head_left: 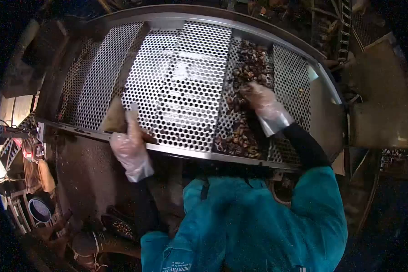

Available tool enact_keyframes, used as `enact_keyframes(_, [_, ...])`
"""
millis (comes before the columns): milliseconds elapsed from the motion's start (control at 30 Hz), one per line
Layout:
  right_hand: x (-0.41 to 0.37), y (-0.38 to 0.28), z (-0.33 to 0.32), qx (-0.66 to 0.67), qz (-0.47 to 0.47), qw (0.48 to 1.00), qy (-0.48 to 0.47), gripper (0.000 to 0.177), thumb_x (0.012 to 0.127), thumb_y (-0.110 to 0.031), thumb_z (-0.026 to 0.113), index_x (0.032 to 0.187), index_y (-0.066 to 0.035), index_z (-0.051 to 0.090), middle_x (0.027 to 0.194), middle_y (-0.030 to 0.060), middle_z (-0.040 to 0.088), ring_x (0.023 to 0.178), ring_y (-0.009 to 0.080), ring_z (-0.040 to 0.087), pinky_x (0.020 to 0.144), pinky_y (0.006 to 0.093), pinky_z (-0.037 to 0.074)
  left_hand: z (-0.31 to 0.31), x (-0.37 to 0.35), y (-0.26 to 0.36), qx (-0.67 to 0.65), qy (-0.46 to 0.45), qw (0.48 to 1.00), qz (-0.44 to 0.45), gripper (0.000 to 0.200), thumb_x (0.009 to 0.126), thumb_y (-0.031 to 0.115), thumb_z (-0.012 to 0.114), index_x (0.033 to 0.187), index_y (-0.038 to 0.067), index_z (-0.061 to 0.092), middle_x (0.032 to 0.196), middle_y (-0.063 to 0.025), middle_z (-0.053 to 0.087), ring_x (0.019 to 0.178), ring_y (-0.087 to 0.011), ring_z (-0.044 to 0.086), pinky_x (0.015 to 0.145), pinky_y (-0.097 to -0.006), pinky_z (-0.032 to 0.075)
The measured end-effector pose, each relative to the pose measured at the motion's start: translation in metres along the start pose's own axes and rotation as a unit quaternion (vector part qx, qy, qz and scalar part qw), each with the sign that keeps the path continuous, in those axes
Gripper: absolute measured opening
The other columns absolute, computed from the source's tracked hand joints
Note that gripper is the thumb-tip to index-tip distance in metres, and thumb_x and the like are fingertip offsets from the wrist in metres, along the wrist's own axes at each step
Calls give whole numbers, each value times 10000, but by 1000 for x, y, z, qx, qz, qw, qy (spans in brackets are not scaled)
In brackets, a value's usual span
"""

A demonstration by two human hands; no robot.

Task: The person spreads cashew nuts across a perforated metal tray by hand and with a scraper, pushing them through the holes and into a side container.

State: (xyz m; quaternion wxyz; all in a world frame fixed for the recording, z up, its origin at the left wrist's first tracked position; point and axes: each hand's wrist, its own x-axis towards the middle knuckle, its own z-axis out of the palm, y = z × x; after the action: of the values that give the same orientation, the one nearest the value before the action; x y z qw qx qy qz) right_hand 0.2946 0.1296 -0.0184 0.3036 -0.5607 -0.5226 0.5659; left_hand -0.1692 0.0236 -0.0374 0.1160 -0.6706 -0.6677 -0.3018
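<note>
My left hand (129, 147), in a clear plastic glove, is at the front rim of a perforated metal tray (195, 86). One finger stretches upward beside a flat tan-brown piece (114, 117), which the hand seems to grip; part of the contact is hidden. Over the right part of the tray, my right hand (261, 99), also gloved, reaches into a strip of dark brown nut-like pieces and shells (240, 140). Its fingers are curled together, slightly blurred, and what lies between them cannot be made out.
A raised metal rim (204, 155) runs along the tray's front. To the right stands a brown panel (381, 99). On the floor at lower left are a round dark bucket (40, 209) and a dark container with small pale pieces (122, 226).
</note>
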Motion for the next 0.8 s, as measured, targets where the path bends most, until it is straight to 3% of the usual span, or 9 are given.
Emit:
enact_keyframes(233, [-53,-9,-110,117,60,963,233,475,978,-364,679,1354,-87,593,1126,132,693,910,242,687,691,327,591,-16,27,49,-121,84,983,-111,265,1017,179,648,1263,97,593,941,-85,789,426,-76,517,363,-230,390])
enact_keyframes(333, [-54,-18,-92,60,13,951,304,565,890,-406,771,1331,-88,618,1271,180,659,1165,245,630,923,374,557,-13,24,59,-117,114,984,-76,239,1030,165,621,1219,18,607,977,-62,783,403,-63,499,350,-221,369])
enact_keyframes(367, [-58,-26,-74,-178,26,973,143,647,884,-433,768,1401,-106,560,1367,184,592,1265,267,552,1005,406,507,-10,21,62,-120,126,983,-59,249,1033,153,613,1227,-4,613,1000,-47,781,397,-58,492,348,-221,365])
enact_keyframes(433, [-67,-43,-36,-642,-177,738,-108,818,871,-487,763,1541,-141,445,1560,194,457,1465,311,396,1169,470,407,-8,21,11,30,127,990,57,491,1009,95,628,1467,125,452,947,-18,781,402,-78,457,344,-232,361])
enact_keyframes(500, [-62,-30,41,-626,-211,723,-202,822,920,-363,708,1613,-211,293,1698,174,175,1467,376,366,1200,478,382,-5,20,-22,118,127,978,114,639,998,46,624,1577,186,393,1011,4,786,440,-86,468,373,-238,397])
enact_keyframes(533, [-56,-26,72,-675,-119,683,-253,867,927,-266,705,1632,-219,203,1712,152,96,1487,384,326,1208,502,375,-7,21,-11,152,122,971,138,625,1000,47,624,1570,186,409,1052,-14,782,458,-88,482,395,-240,414])
enact_keyframes(667, [-7,70,88,-553,-205,779,-212,457,953,-231,664,1373,-80,565,1443,202,490,1245,373,539,1016,487,513,-8,31,35,-20,72,992,-97,368,1050,169,566,1417,148,595,944,-109,772,624,-78,678,494,-197,534])
enact_keyframes(733, [-8,12,93,-381,-96,900,-189,336,1017,-288,572,1253,-55,622,1239,189,609,990,331,670,779,355,627,-23,39,43,-160,69,963,-208,248,1025,262,618,1240,149,568,786,-78,714,552,-86,605,451,-234,468])
enact_keyframes(800, [20,51,87,-336,-89,918,-191,336,1021,-269,569,1275,-54,613,1229,187,621,992,307,669,793,354,618,-32,42,55,-214,62,923,-314,251,999,356,670,1062,150,540,629,-46,657,481,-94,532,407,-271,402])
